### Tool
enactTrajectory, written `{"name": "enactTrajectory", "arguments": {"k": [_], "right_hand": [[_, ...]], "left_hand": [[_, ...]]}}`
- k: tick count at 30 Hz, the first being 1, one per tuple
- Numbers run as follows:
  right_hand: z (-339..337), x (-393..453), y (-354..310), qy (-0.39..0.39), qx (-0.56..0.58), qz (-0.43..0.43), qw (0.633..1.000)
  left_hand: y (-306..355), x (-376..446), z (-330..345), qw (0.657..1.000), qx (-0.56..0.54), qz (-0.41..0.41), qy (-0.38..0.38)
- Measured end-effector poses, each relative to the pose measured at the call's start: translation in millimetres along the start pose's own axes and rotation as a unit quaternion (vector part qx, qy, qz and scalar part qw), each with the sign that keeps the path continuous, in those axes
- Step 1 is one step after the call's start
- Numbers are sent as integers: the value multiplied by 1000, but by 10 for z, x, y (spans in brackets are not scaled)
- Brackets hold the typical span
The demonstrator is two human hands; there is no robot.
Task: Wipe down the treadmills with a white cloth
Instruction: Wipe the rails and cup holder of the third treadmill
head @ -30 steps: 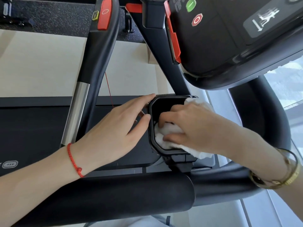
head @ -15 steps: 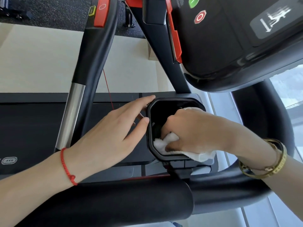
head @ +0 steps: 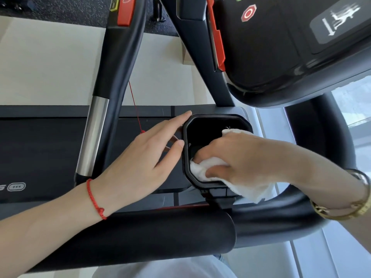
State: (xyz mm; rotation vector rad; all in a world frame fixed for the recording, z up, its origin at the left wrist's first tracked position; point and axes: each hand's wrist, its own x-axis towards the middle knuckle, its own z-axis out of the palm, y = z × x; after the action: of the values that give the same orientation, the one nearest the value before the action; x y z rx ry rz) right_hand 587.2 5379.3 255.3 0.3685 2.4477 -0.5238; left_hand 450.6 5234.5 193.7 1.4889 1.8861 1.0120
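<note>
A black treadmill fills the view, with its console (head: 281, 47) at the upper right and a padded front handlebar (head: 140, 235) across the bottom. A black cup holder (head: 208, 119) hangs at the centre. My right hand (head: 241, 157) grips a white cloth (head: 210, 169) and presses it inside the holder; a tail of cloth hangs over the holder's lower right rim. My left hand (head: 144, 157) rests with straight fingers against the holder's left outer wall.
A black and silver upright handle (head: 112, 81) with a red button stands left of the holder. The dark running belt (head: 40, 149) lies below. A red safety cord (head: 134, 105) dangles beside the upright. Pale floor shows behind, a window to the right.
My right hand has slid the cloth lower and to the left inside the cup holder, and more cloth hangs out at the lower right. My left hand has stayed on the holder's side.
</note>
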Motion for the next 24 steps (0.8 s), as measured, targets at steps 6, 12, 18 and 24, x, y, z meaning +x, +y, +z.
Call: {"name": "enactTrajectory", "arguments": {"k": [6,12,18,24], "right_hand": [[80,136,-28,88,-15,28,996],[120,218,2,129,-184,22,974],[107,153,5,80,-265,24,961],[12,139,12,43,-164,10,985]], "left_hand": [[6,-2,35,1000,-13,-7,7],[-14,-1,34,1000,-16,-5,6],[-51,17,23,1000,-25,-7,2],[-42,47,13,999,-35,-2,0]]}}
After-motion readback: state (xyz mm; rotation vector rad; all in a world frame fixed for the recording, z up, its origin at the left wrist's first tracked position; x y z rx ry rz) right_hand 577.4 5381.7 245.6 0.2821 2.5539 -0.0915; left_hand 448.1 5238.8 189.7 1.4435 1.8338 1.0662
